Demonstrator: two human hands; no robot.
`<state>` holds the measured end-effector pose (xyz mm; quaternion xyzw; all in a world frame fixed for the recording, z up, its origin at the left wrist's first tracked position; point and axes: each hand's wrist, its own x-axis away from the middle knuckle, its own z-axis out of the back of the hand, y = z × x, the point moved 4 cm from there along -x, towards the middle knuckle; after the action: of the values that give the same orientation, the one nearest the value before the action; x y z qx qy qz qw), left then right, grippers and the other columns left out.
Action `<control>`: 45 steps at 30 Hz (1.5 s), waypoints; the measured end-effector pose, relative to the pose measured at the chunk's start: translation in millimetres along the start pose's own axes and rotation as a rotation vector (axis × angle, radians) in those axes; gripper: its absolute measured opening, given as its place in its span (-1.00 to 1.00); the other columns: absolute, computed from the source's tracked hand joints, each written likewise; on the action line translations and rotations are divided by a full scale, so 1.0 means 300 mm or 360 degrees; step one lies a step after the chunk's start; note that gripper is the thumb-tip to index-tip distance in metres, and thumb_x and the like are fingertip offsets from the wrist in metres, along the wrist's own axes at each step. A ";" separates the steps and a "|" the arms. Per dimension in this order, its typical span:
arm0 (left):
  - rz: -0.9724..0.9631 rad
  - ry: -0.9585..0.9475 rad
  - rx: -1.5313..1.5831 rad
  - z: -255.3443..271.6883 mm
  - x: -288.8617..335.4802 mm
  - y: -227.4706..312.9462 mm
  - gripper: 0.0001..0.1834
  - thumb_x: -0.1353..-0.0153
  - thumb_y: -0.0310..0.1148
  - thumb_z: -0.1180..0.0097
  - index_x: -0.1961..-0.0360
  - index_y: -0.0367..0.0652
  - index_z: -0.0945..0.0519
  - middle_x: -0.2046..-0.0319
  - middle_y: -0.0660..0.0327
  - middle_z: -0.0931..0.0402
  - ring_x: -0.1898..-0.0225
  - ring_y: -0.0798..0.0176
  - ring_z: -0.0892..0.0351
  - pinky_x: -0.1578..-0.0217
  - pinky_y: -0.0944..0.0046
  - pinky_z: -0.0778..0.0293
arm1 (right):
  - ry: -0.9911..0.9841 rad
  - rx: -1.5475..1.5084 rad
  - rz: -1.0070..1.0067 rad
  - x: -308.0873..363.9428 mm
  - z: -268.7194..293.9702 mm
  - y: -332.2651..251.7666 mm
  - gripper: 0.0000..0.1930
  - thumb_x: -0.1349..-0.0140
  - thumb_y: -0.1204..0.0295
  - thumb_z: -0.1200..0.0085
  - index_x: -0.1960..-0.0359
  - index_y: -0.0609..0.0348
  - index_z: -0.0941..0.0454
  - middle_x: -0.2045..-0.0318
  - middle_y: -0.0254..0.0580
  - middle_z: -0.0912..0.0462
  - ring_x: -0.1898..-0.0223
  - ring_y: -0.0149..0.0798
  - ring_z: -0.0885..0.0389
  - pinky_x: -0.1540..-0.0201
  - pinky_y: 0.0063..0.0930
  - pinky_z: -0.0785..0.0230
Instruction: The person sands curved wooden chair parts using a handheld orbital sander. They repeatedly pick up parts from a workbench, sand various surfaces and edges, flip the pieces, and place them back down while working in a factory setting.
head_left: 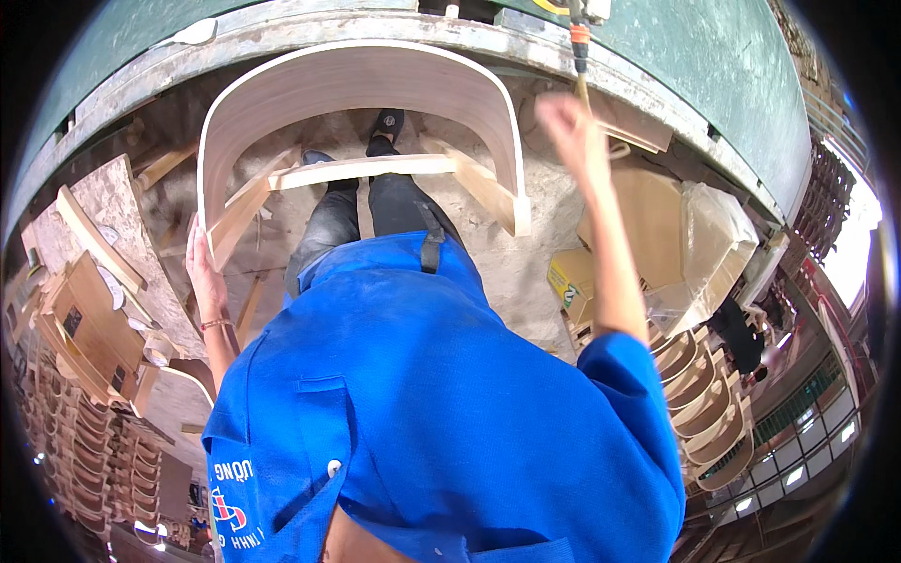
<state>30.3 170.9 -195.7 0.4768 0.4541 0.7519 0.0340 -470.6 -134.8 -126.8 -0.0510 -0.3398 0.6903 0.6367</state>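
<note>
A curved pale wooden chair back frame [361, 75] stands in front of me, joined to slanted legs and a straight wooden crossbar [361, 170]. My left hand [204, 272] lies against the outside of the frame's lower left end, fingers stretched out along it. Off to the frame's right, apart from it, my right hand [572, 131] is raised and somewhat blurred. Its fingers look curled in, and what they hold, if anything, cannot be made out. Just beyond that hand hangs an air hose with an orange coupling [579, 38].
A green-topped bench [694, 56] with a worn edge runs across the far side. At right are a cardboard sheet [638, 216], clear plastic wrap [709, 244] and a yellow box [570, 280]. Curved wooden parts [704, 413] stack at lower right; a board [122, 206] stands left.
</note>
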 end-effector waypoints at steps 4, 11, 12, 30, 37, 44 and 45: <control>-0.0043 -0.0021 -0.0102 0.029 -0.022 -0.031 -0.45 -0.33 -0.13 0.03 -0.30 -0.04 -0.31 -0.24 0.29 -0.29 -0.23 0.26 -0.28 -0.10 0.05 -0.33 | -0.0723 -0.0750 -0.1315 0.390 -0.191 0.262 -0.35 -0.19 0.08 -0.15 -0.24 0.11 -0.28 0.02 0.07 -0.54 0.12 0.06 -0.62 0.22 -0.23 -0.59; 0.0032 -0.0092 -0.0055 0.012 -0.030 -0.006 -0.43 -0.31 -0.11 0.01 -0.31 -0.03 -0.29 -0.25 0.27 -0.27 -0.22 0.24 -0.28 -0.10 0.05 -0.34 | -0.0473 -0.2131 -0.1505 0.500 -0.315 0.278 -0.43 -0.28 0.23 -0.05 -0.25 0.20 -0.21 -0.06 0.06 -0.47 0.08 0.11 -0.59 0.10 -0.04 -0.58; 0.0052 -0.0087 -0.0031 0.012 -0.027 -0.006 -0.42 -0.30 -0.11 0.00 -0.31 -0.03 -0.29 -0.25 0.27 -0.27 -0.22 0.23 -0.28 -0.10 0.05 -0.34 | -0.0449 -0.2155 -0.1459 0.498 -0.312 0.273 -0.43 -0.28 0.24 -0.05 -0.26 0.20 -0.21 -0.06 0.05 -0.46 0.07 0.10 -0.58 0.08 -0.03 -0.57; -0.0071 -0.0046 0.0016 -0.004 -0.018 0.001 -0.48 -0.32 -0.26 0.03 -0.27 -0.24 -0.33 -0.23 0.19 -0.33 -0.23 0.30 -0.30 -0.23 0.28 -0.19 | 0.0732 0.0305 0.0109 -0.117 0.212 0.025 -0.58 -0.13 0.10 -0.15 0.11 0.15 -0.61 0.23 0.02 -0.65 0.19 -0.08 -0.62 0.08 -0.25 -0.41; -0.0247 -0.0005 -0.0158 -0.013 -0.017 0.017 -0.47 -0.34 -0.19 0.03 -0.26 -0.21 -0.34 -0.21 0.23 -0.35 -0.19 0.31 -0.33 -0.16 0.29 -0.25 | 0.0221 0.0568 0.0044 -0.703 0.228 -0.165 -0.14 0.14 0.17 -0.22 -0.28 0.15 -0.22 0.03 0.26 -0.53 -0.01 0.18 -0.50 -0.08 -0.15 -0.36; -0.0232 -0.0050 0.0006 -0.036 -0.032 0.029 -0.50 -0.33 -0.19 0.00 -0.22 -0.21 -0.40 -0.20 0.21 -0.37 -0.25 0.34 -0.27 -0.28 0.32 -0.08 | 0.0727 0.0327 0.0465 -0.558 0.242 0.000 -0.21 0.17 0.10 -0.31 -0.17 0.09 -0.35 -0.07 0.07 -0.47 -0.09 0.02 -0.47 -0.14 -0.24 -0.29; -0.0206 -0.0058 0.0003 -0.046 -0.036 0.032 -0.50 -0.33 -0.19 0.00 -0.22 -0.21 -0.40 -0.20 0.21 -0.38 -0.24 0.34 -0.27 -0.27 0.32 -0.08 | 0.0677 0.0305 0.0362 -0.498 0.225 0.002 -0.23 0.16 0.14 -0.30 -0.17 0.10 -0.36 -0.06 0.07 -0.47 -0.09 0.00 -0.48 -0.13 -0.25 -0.30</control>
<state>29.5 151.2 -198.1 0.4601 0.4838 0.7390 0.0903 -477.6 -298.5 -129.7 -0.1724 -0.1235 0.7603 0.6140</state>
